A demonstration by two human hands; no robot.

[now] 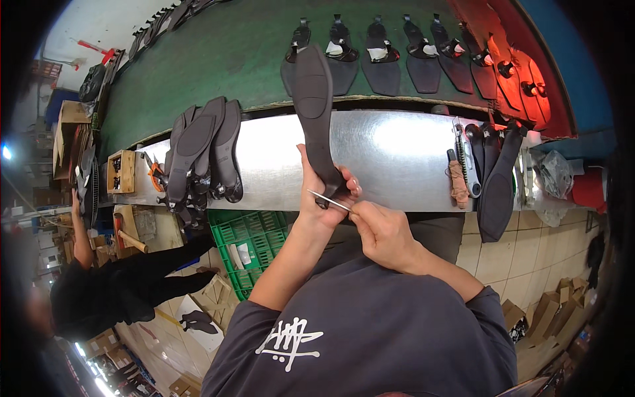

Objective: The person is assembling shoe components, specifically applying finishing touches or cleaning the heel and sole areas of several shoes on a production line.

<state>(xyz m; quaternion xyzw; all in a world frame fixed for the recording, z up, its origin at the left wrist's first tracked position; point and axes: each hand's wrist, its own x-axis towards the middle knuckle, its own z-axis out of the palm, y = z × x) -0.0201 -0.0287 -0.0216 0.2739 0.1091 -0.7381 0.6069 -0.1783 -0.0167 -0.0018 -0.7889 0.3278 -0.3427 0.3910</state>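
My left hand (pixel 316 195) is wrapped round the heel end of a dark brown sandal (pixel 313 99). Its sole faces up and the toe points away from me, over the metal bench. In my right hand (pixel 382 233) is a thin silvery metal tool (pixel 328 199), pinched between thumb and fingers. The tool's slim end lies across the heel, by a small dark part at my left palm. Whether it touches that part, I cannot tell. My right fist hides the tool's other end.
A shiny metal bench (pixel 271 149) borders a green table (pixel 218 59), where several sandals (pixel 380 69) stand in a row. Sandals (pixel 195 149) are piled left, near orange-handled pliers (pixel 155 173) and a wooden box (pixel 121 172). A utility knife (pixel 468 162) lies right. Below is a green crate (pixel 248 248); a person (pixel 112 288) is left.
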